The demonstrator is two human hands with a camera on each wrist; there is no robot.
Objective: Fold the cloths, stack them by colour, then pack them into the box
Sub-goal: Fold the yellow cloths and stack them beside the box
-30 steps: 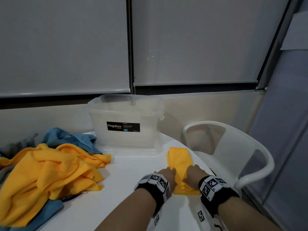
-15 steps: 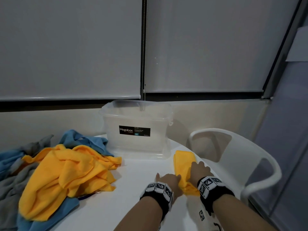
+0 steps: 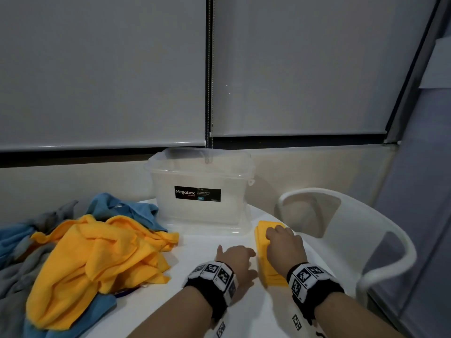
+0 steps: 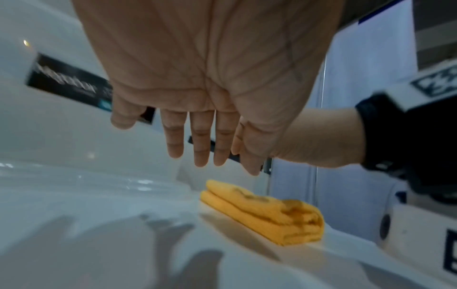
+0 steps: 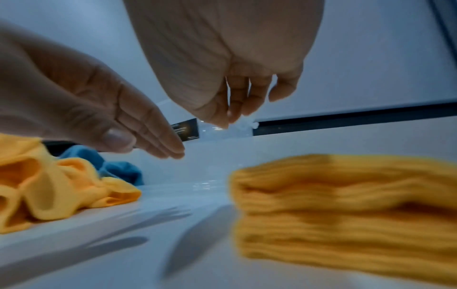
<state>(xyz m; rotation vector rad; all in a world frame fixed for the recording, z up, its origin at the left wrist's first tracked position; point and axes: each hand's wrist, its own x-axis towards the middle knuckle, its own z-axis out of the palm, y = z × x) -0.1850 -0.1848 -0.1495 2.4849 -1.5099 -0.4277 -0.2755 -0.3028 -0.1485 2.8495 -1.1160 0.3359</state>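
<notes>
Right hand [image 3: 283, 250] is hanging just over the folded yellow cloth [image 3: 262, 242], fingers loosely curled downward and not gripping anything as far as the right wrist view shows; from the head view it looks like it's on the cloth, but the wrist view shows a gap, so I can't say for sure if the fingertips touch. Left hand [image 3: 235, 261] is right next to it on the left, flat and spread, fingers [image 4: 200, 140] straight, palm down a bit above the white table [image 3: 195, 242], holding nothing, its shadow on the tabletop below. The folded cloth sits near the right edge of the table, several layers thick, just beside the front right corner of the clear plastic box [image 3: 202, 189]. The box has a black Megabox label on the front, stands at the back of the table with no lid on, and I can't see any cloths inside. Off to the left there's a messy pile of unfolded cloths [image 3: 92, 257], yellow ones on top, blue and grey ones under and behind. A white plastic chair [image 3: 380, 240] is tucked in at the right of the table, and grey roller blinds [image 3: 102, 69] cover the window behind.
</notes>
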